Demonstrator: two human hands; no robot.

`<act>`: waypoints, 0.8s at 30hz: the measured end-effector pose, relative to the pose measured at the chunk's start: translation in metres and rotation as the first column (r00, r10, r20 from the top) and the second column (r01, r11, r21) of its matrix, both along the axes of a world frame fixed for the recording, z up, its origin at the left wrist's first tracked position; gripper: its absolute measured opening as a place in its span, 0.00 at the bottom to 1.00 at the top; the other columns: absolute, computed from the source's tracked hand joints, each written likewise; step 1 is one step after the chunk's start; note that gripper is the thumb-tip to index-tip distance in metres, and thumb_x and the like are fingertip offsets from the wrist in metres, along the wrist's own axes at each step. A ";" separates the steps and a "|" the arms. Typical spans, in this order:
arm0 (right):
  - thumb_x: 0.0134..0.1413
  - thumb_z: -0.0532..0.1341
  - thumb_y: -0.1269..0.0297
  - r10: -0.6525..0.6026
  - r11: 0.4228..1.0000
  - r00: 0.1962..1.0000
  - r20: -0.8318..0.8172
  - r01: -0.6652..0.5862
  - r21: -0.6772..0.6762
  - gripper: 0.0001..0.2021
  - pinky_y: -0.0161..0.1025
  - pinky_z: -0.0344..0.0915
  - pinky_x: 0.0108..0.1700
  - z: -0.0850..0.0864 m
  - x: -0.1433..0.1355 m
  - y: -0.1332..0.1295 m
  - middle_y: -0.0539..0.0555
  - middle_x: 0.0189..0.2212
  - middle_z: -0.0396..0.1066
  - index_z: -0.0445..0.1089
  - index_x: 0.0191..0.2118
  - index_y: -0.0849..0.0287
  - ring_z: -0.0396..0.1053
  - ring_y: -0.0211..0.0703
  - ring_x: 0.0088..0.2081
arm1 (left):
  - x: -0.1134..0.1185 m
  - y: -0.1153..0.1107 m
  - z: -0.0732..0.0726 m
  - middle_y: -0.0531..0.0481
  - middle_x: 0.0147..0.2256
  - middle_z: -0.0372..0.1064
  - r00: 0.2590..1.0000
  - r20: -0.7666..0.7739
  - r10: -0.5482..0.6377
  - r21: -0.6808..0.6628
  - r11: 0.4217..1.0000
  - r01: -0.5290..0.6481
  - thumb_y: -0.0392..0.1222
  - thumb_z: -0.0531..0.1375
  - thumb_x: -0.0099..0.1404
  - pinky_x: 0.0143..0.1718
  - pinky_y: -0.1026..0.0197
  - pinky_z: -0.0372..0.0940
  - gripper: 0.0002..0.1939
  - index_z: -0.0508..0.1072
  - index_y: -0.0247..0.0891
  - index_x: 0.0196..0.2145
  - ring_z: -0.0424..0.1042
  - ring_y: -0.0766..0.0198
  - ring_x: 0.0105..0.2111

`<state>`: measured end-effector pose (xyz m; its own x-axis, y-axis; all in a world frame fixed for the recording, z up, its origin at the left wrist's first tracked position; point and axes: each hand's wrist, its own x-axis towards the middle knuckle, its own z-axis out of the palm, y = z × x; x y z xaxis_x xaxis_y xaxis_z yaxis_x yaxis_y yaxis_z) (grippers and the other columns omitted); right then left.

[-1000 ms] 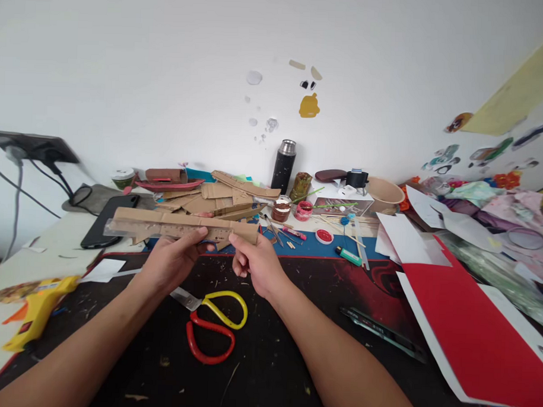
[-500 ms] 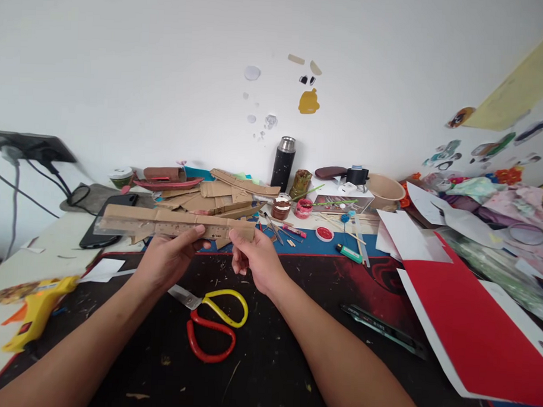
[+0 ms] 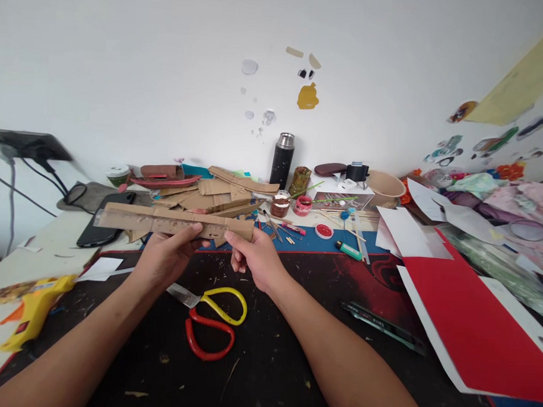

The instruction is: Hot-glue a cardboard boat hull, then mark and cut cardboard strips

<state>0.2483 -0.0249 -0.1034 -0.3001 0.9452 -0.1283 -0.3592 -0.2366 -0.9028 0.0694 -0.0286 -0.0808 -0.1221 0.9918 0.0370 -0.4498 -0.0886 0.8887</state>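
A clear ruler (image 3: 137,222) lies against a long strip of cardboard (image 3: 239,225), and both are held up above the mat. My left hand (image 3: 172,250) is closed on the two near their middle, thumb pressed on the ruler. At the right end my right hand (image 3: 256,256) pinches the ruler and cardboard, its thumb on top and fingers curled below. Beneath my hands lies a pair of scissors (image 3: 211,320) with one yellow and one red handle.
A yellow glue gun (image 3: 38,314) lies at left beside a dark phone (image 3: 104,224). Cardboard scraps (image 3: 222,190), a black flask (image 3: 282,162) and paint jars (image 3: 280,206) line the back. A cutter knife (image 3: 383,327) and red card (image 3: 476,317) are at right.
The left end of the ruler and cardboard strip has dipped or shifted very slightly. Both hands keep their grip, and the whole view has moved a little.
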 end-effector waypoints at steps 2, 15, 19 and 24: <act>0.47 0.79 0.44 0.001 1.000 1.000 -0.002 -0.001 0.001 0.25 0.32 0.47 0.17 0.000 0.000 0.000 0.39 0.16 0.64 0.69 0.36 0.54 0.65 0.35 0.16 | 0.000 0.000 0.000 0.47 0.35 0.86 1.000 0.003 0.003 -0.002 1.000 -0.003 0.41 0.85 0.47 0.27 0.65 0.80 0.30 0.86 0.37 0.48 0.82 0.60 0.29; 0.48 0.78 0.44 -0.003 1.000 1.000 0.000 0.003 -0.015 0.24 0.32 0.49 0.17 0.000 -0.001 -0.001 0.39 0.17 0.65 0.68 0.35 0.53 0.65 0.35 0.16 | 0.001 0.000 -0.003 0.51 0.36 0.86 0.999 0.018 0.043 0.000 0.999 -0.043 0.34 0.81 0.52 0.29 0.64 0.79 0.27 0.86 0.44 0.50 0.84 0.58 0.32; 0.48 0.77 0.43 0.003 1.000 1.000 0.000 -0.003 -0.019 0.25 0.32 0.50 0.17 -0.001 -0.001 0.000 0.39 0.17 0.65 0.67 0.35 0.53 0.65 0.35 0.16 | -0.001 0.000 -0.003 0.52 0.38 0.87 0.999 -0.003 0.043 0.000 0.999 -0.043 0.34 0.80 0.53 0.30 0.63 0.79 0.28 0.85 0.46 0.52 0.85 0.56 0.34; 0.48 0.77 0.42 -0.006 0.999 1.000 -0.015 0.005 -0.036 0.25 0.32 0.50 0.17 -0.001 -0.001 0.000 0.39 0.17 0.66 0.67 0.35 0.53 0.65 0.35 0.16 | 0.000 -0.002 -0.002 0.51 0.42 0.87 0.997 -0.047 0.056 0.025 0.998 -0.055 0.35 0.80 0.52 0.33 0.62 0.79 0.29 0.84 0.47 0.53 0.86 0.54 0.40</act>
<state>0.2478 -0.0248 -0.1049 -0.2970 0.9418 -0.1574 -0.3746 -0.2666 -0.8881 0.0695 -0.0304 -0.0829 -0.1743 0.9824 0.0676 -0.4008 -0.1335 0.9064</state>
